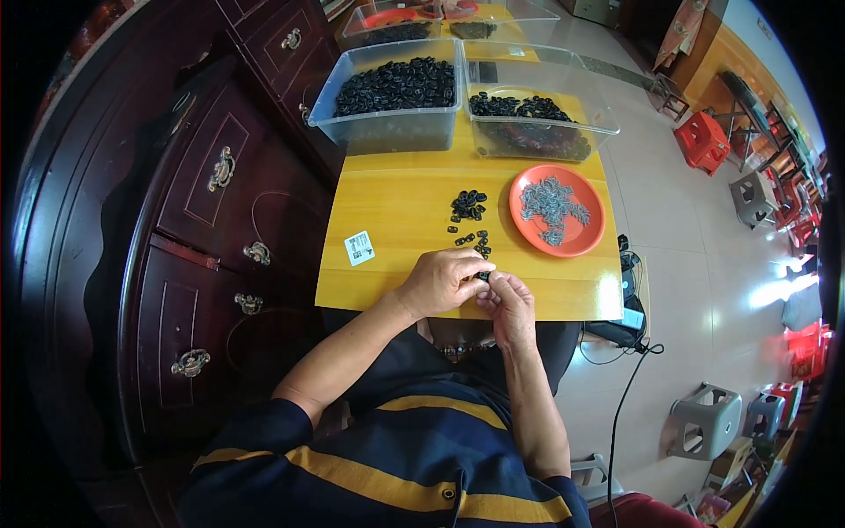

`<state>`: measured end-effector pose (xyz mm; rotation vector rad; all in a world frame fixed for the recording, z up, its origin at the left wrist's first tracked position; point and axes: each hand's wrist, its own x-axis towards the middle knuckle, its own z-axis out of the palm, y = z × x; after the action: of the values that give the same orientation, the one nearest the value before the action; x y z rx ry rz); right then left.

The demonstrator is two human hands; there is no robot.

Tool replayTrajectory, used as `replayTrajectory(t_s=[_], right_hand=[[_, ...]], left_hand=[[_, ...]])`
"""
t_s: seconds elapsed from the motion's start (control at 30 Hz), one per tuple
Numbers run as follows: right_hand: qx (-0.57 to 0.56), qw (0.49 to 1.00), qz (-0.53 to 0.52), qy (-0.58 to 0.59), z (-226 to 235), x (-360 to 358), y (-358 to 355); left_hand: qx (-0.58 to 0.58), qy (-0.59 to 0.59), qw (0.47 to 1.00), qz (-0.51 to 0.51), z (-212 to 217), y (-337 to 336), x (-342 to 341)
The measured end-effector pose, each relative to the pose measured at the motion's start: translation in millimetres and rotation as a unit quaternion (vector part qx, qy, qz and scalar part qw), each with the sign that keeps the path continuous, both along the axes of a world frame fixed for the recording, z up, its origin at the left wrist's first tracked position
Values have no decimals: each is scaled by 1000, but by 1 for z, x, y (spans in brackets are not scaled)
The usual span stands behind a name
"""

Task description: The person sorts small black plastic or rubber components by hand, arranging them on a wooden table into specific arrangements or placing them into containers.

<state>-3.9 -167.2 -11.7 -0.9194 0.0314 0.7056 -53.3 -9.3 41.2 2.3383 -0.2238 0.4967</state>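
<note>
Near the front edge of the yellow table, my left hand (443, 280) is closed with its fingertips on a small black part (482, 275). My right hand (510, 304) meets it there, thumb and fingers pinched against the same spot; whatever lies between them is hidden. Just beyond my hands is a loose pile of small black parts (468, 204), with several more scattered nearer to my left fingers. An orange-red plate (525, 231) to the right carries a heap of small, thin silvery metal pieces (553, 204).
At the table's far side stand a clear bin (396, 138) full of black parts and another clear bin (607, 121) partly filled. A white printed label (359, 248) lies at left. Dark wooden drawers (202, 176) border the left side; stools (707, 421) and a cable (619, 414) are at right.
</note>
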Motion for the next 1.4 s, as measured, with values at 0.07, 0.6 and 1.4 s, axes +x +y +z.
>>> replayTrajectory(t_s=[0.07, 0.6, 1.4], right_hand=[[-11, 1000, -7, -6, 3, -2, 2], [-158, 963, 26, -215, -3, -2, 5], [-150, 958, 43, -240, -9, 2, 1]], left_hand=[[-1, -4, 1000, 8, 1, 1, -1], [-56, 113, 992, -9, -6, 19, -5], [149, 90, 978, 112, -37, 57, 70]])
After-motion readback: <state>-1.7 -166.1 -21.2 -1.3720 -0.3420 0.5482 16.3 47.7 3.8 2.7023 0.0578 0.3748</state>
